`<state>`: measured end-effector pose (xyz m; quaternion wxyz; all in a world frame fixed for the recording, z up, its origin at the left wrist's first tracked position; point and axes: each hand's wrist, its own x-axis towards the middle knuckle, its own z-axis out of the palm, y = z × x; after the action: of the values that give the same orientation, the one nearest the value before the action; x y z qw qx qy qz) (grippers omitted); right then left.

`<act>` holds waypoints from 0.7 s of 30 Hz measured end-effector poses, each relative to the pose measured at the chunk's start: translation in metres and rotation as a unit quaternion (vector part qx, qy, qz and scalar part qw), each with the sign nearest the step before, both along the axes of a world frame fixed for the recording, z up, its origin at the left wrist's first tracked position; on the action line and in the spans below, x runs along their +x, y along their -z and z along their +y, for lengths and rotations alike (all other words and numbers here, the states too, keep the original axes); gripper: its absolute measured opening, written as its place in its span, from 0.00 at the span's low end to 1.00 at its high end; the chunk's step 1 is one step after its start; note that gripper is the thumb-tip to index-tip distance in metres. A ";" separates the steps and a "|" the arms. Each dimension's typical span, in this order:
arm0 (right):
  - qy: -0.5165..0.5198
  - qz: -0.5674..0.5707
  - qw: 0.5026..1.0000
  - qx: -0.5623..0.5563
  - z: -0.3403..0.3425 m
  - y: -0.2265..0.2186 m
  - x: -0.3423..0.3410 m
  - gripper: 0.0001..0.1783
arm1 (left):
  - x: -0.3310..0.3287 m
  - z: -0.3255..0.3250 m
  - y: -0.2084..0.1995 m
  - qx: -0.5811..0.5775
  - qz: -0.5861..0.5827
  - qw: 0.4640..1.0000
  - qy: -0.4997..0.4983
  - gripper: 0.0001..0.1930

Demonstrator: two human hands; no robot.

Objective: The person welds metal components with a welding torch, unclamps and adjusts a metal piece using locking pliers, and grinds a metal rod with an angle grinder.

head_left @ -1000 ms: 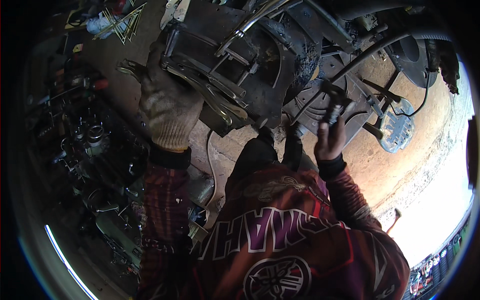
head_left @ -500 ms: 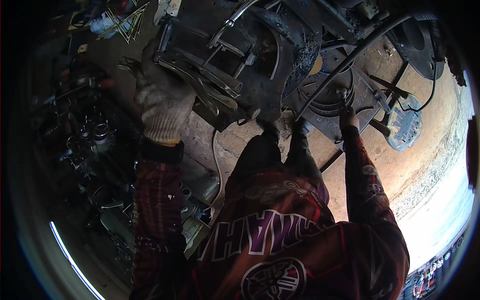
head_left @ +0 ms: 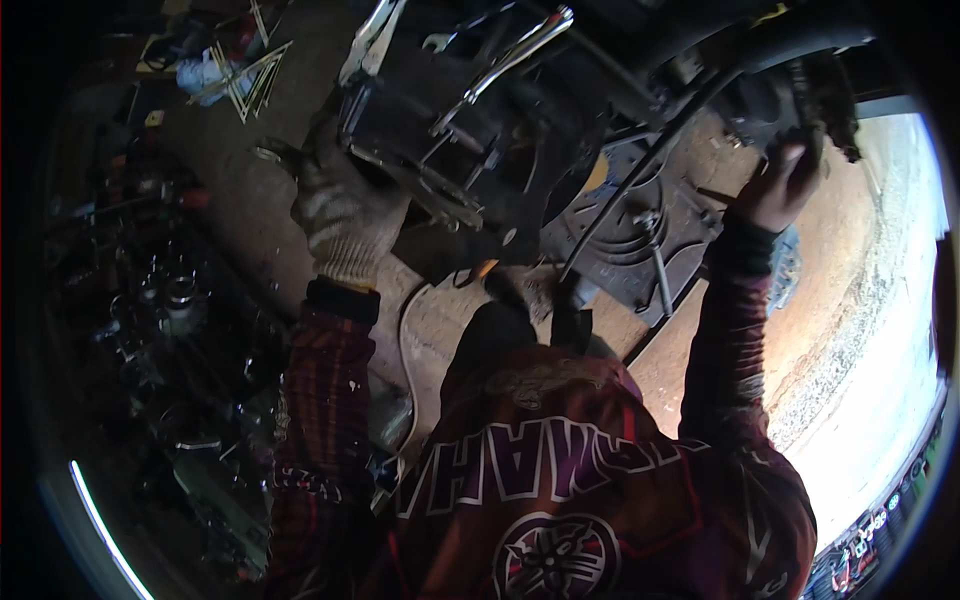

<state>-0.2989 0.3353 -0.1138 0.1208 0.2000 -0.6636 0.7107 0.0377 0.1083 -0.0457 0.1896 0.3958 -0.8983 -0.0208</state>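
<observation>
My left hand [head_left: 345, 215], in a pale knitted glove, is closed at the left edge of a dark metal assembly [head_left: 420, 130]. Its fingers are in shadow, so what they grip is hidden. A shiny metal handle end [head_left: 272, 152] sticks out left of the glove. My bare right hand [head_left: 778, 188] is raised at the right with curled fingers, against a dark shape I cannot make out. Below and left of it, a hammer-like metal tool [head_left: 657, 262] lies on a steel plate [head_left: 610, 265] beside curved metal strips [head_left: 625, 240].
A thick dark cable [head_left: 640, 172] crosses above the plate. Locking pliers [head_left: 372, 40] and a chrome-handled tool [head_left: 520, 50] stand on the assembly. Thin rods [head_left: 250, 85] lie far left, over a pale blue bundle [head_left: 203, 80]. Dark metal parts [head_left: 180, 290] crowd the left side.
My right hand has let go of the hammer-like tool on the plate and moved up and right. My left hand stays at the assembly. The view has shifted somewhat.
</observation>
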 end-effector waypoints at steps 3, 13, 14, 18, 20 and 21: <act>-0.047 0.102 0.994 -0.005 -0.026 -0.090 -0.036 0.27 | -0.003 0.011 -0.015 -0.075 -0.020 0.997 -0.015 0.44; -0.133 -0.010 0.989 -0.063 -0.072 -0.122 -0.052 0.22 | -0.026 0.034 -0.051 0.039 -0.007 0.993 -0.109 0.47; -0.111 -0.015 0.992 -0.059 -0.069 -0.117 -0.057 0.21 | -0.032 0.035 -0.047 0.062 -0.013 0.991 -0.117 0.46; -0.006 0.139 0.985 -0.105 -0.072 -0.166 -0.050 0.19 | -0.007 0.026 -0.044 -0.048 -0.098 0.983 -0.150 0.48; -0.046 0.081 0.985 -0.144 -0.057 -0.198 -0.034 0.19 | -0.010 0.025 -0.043 -0.026 -0.066 0.990 -0.122 0.48; -0.054 0.083 0.977 -0.186 -0.049 -0.212 -0.030 0.19 | -0.014 0.022 -0.033 -0.015 -0.070 0.990 -0.119 0.48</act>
<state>-0.3285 0.2865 0.0977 0.1717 0.2682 -0.4954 0.8082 0.0238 0.1303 -0.0128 0.1336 0.4972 -0.8562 0.0432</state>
